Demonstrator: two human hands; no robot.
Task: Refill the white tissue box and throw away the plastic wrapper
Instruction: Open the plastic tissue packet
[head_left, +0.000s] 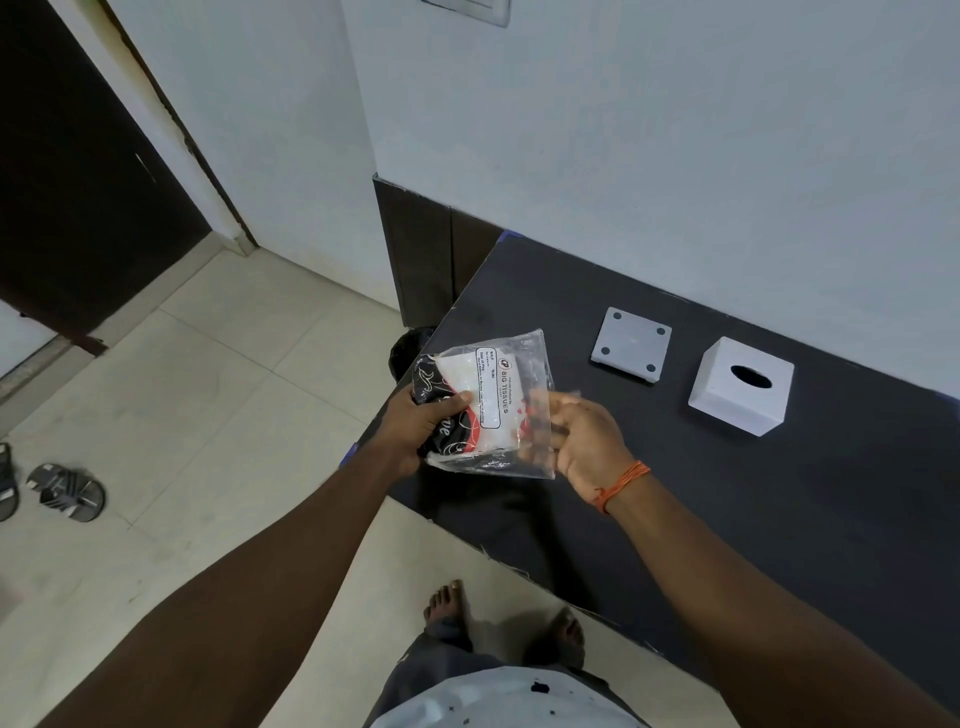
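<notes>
Crinkly clear plastic wrapper (511, 400) around the tissue pack looks light, soft and slippery, best pinched at its loose open edge. Left hand (423, 428) is closed around the pack's end, thumb on top. Right hand (584, 441) is blurred, fingers curled at the wrapper's edge; whether it grips I cannot tell. Beyond the right hand, the white tissue box (743, 393) sits on the counter (779, 519).

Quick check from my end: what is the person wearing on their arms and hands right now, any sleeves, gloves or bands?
Both forearms are bare, with no sleeves or gloves in view. The left hand wears nothing. The right hand has an orange thread band wound around the wrist.
</notes>
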